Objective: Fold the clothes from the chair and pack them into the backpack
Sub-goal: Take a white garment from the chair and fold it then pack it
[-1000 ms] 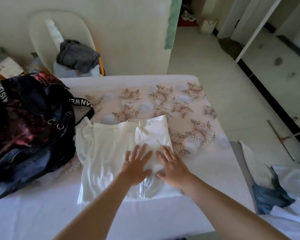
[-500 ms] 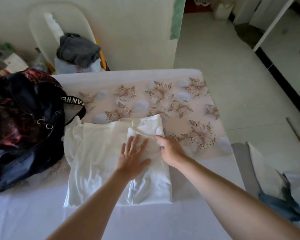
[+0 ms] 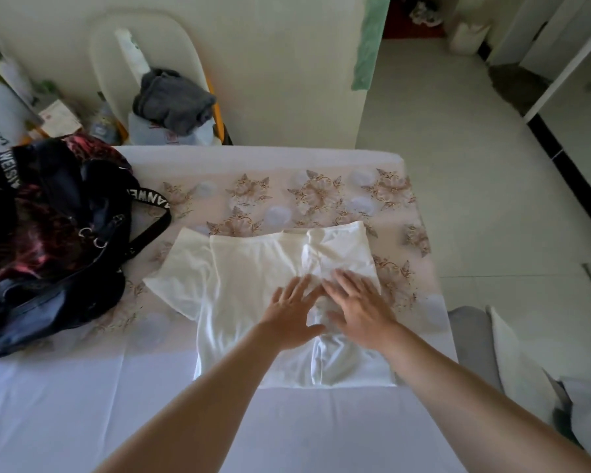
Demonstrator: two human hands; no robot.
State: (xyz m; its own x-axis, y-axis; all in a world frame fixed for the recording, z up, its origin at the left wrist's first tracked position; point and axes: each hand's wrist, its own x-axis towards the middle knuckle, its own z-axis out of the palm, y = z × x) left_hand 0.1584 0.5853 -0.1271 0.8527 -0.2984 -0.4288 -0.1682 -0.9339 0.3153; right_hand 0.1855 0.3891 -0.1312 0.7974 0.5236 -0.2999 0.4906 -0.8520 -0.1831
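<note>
A white T-shirt (image 3: 249,288) lies flat on the bed (image 3: 82,411), its right side folded over and its left sleeve spread toward the backpack. My left hand (image 3: 292,312) presses flat on the shirt's middle with straight fingers. Beside it, my right hand (image 3: 359,308) lies flat on the folded right part, fingers spread. A black and red backpack (image 3: 45,233) sits open on the bed at the left, its strap trailing toward the shirt. Behind the bed stands a pale chair (image 3: 144,39) with a dark grey garment (image 3: 171,97) on a light blue one.
A floral sheet (image 3: 321,196) covers the far half of the bed. A wall (image 3: 270,63) rises behind it. Tiled floor (image 3: 475,165) opens to the right. More bedding and cloth (image 3: 526,363) lie at the right edge. Papers and a bottle stand at the far left.
My right hand let go of the folded sleeve edge and came back down flat beside the left hand. The folded flap now lies smooth on the shirt.
</note>
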